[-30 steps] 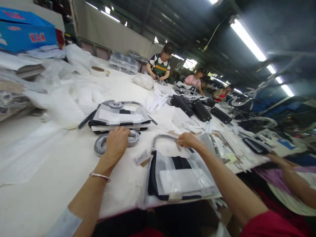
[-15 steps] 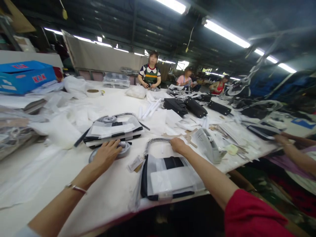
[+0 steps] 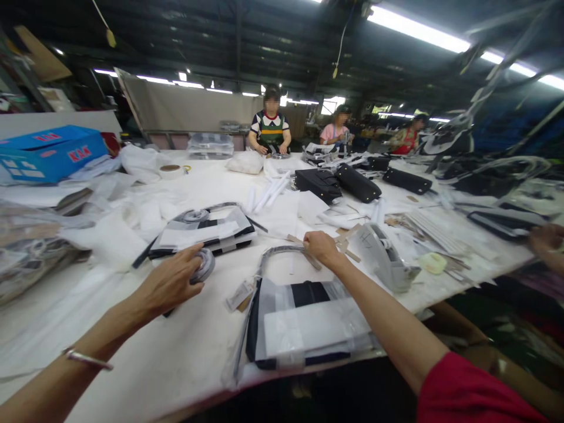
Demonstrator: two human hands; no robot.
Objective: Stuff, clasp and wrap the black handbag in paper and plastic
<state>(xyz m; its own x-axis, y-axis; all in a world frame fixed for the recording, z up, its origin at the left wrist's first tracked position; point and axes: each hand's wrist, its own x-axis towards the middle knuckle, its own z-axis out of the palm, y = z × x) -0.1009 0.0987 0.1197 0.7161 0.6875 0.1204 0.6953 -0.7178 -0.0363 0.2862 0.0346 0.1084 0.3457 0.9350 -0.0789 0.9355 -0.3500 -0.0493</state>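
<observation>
My left hand (image 3: 170,283) is closed on a coiled grey strap (image 3: 202,265) and holds it just off the white table (image 3: 145,352). My right hand (image 3: 321,247) is closed on the wrapped grey handle (image 3: 282,254) of a dark bag (image 3: 304,320) that lies flat at the table's near edge, covered in clear plastic with white paper. A second wrapped dark bag (image 3: 205,234) lies beyond my left hand. A small tag (image 3: 239,295) lies beside the near bag.
A grey tape dispenser (image 3: 385,258) stands right of my right hand. Black bags (image 3: 337,183), white paper and plastic sheets cover the table. A blue box (image 3: 50,154) sits far left. Three people work at the far side; another person's hand (image 3: 546,238) shows at right.
My left hand has gathered the grey strap into a tight coil and lifted it toward me. My right hand stays on the bag handle. The view has tilted up.
</observation>
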